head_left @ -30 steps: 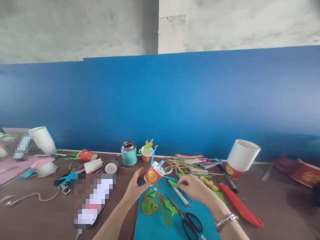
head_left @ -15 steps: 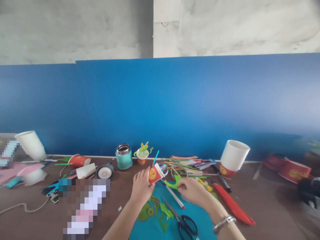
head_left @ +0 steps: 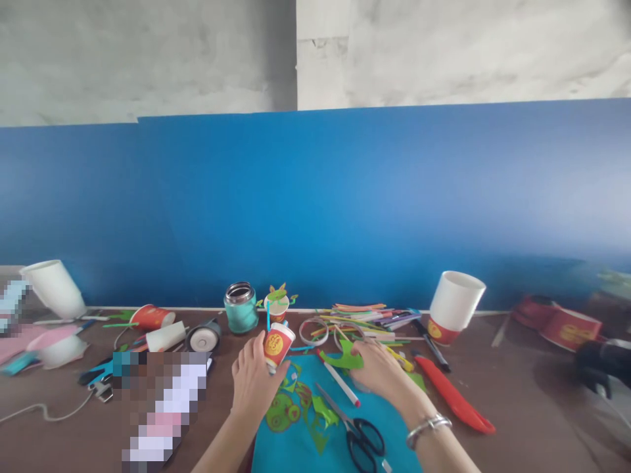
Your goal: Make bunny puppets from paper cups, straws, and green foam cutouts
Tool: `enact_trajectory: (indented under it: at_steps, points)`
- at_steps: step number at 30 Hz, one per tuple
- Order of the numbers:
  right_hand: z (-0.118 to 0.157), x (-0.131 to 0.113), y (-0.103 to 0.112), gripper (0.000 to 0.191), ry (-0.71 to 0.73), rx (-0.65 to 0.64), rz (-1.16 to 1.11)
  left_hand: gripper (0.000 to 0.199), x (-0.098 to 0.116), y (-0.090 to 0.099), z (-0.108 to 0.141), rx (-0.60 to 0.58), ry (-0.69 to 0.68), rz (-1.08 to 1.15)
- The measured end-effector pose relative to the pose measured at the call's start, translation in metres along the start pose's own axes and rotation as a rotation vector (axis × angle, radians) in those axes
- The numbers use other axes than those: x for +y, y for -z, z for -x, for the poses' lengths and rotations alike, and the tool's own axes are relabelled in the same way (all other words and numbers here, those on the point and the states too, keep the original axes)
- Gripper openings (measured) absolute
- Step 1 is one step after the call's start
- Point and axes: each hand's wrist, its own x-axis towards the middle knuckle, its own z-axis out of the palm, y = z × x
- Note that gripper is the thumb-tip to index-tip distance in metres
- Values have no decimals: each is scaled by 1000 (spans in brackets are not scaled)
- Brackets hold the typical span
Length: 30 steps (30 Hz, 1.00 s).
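Note:
My left hand (head_left: 256,384) is closed round a small red-and-white paper cup (head_left: 279,344), tilted above the table. A blue straw (head_left: 269,316) rises just behind the cup; whether it is attached I cannot tell. My right hand (head_left: 378,369), fingers curled together, pinches a cut piece of green paper (head_left: 348,356). Below my hands lies a blue sheet (head_left: 276,453). On it are black-handled scissors (head_left: 362,441), a white marker with a red tip (head_left: 341,379), bright green scraps (head_left: 325,410) and green cut-outs with drawn outlines (head_left: 282,412).
Behind my hands are a tape roll (head_left: 314,332), coloured sticks (head_left: 359,312), a turquoise jar (head_left: 241,315) and a decorated cup (head_left: 277,304). To the right are a red cutter-like tool (head_left: 453,396) and tall stacked cups (head_left: 456,305). A pixelated area covers the left front.
My left hand has moved left and slightly down with the paper cup, away from the tape rolls, which now show clearly. My right hand keeps the green paper with little movement.

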Motion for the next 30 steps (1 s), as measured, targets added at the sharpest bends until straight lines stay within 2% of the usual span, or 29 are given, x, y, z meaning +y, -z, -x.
enact_trajectory:
  at_steps: [2,4,6,9,12,15,18,21,24,26,28,29,30]
  points:
    - [-2,-2,-6,37,42,19,28,49,-2,5,2,67,-71,60]
    - [-4,-2,-12,43,63,33,64,30,-5,13,4,63,-181,138]
    - [-7,0,-16,45,54,32,84,16,-6,22,9,-55,-286,202]
    - [-11,2,-14,36,21,29,92,12,-5,31,19,-281,-353,217]
    - [-15,7,-5,27,-27,40,105,23,-2,35,29,-424,-349,196]
    - [-16,14,3,32,-105,75,129,44,-2,33,35,-507,-291,163]
    - [-15,21,8,36,-174,128,143,52,-4,29,39,-544,-242,158]
    - [-14,22,9,44,-221,193,150,55,-3,27,41,-540,-250,213]
    - [-13,16,7,48,-195,238,140,42,-1,30,35,-459,-280,277]
    - [-13,11,6,45,-152,239,121,29,-1,32,21,-331,-280,294]
    - [-12,6,6,41,-116,232,98,25,-4,34,-1,-173,-218,264]
    - [-11,5,6,40,-106,231,86,24,-7,34,-15,-130,-181,225]
    - [-11,4,6,39,-99,229,75,24,-10,33,-28,-137,-148,158]
